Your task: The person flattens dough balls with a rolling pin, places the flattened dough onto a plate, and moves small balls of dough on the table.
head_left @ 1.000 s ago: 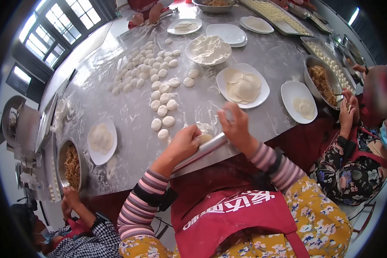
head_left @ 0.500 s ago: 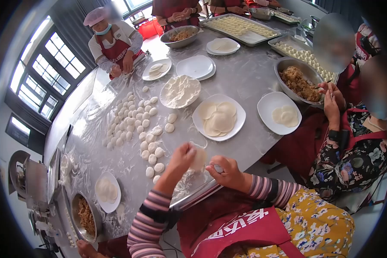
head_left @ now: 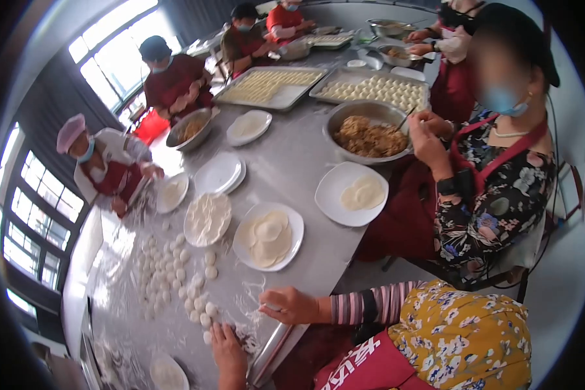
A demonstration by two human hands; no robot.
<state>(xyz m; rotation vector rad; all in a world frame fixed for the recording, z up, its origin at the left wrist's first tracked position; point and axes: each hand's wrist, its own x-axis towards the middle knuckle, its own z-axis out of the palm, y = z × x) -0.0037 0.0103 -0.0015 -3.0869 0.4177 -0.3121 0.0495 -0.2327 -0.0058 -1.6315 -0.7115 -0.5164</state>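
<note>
My left hand (head_left: 227, 351) is low on the grey table, fingers stretched out beside the near end of the small round dough pieces (head_left: 194, 304). It holds nothing that I can see. Fingers curled, my right hand (head_left: 287, 305) is over the floured table near its edge; what it grips is too small to make out. Beyond my hands, a white plate (head_left: 297, 239) bears a pile of thin dough rounds (head_left: 266, 247), one lying on top. A plate of flour (head_left: 208, 220) stands to its left.
A co-worker (head_left: 500, 169) sits at the right by a metal bowl of filling (head_left: 370, 133) and a plate of wrappers (head_left: 361, 194). Two trays of shaped dough (head_left: 370, 91) (head_left: 266, 86) stand farther back. Several people work around the table (head_left: 292, 169). Another plate is at the lower left.
The view has swung right and up. My left hand, which held a thin dough round, has come down by the dough pieces without it. A round now lies atop the pile on the plate.
</note>
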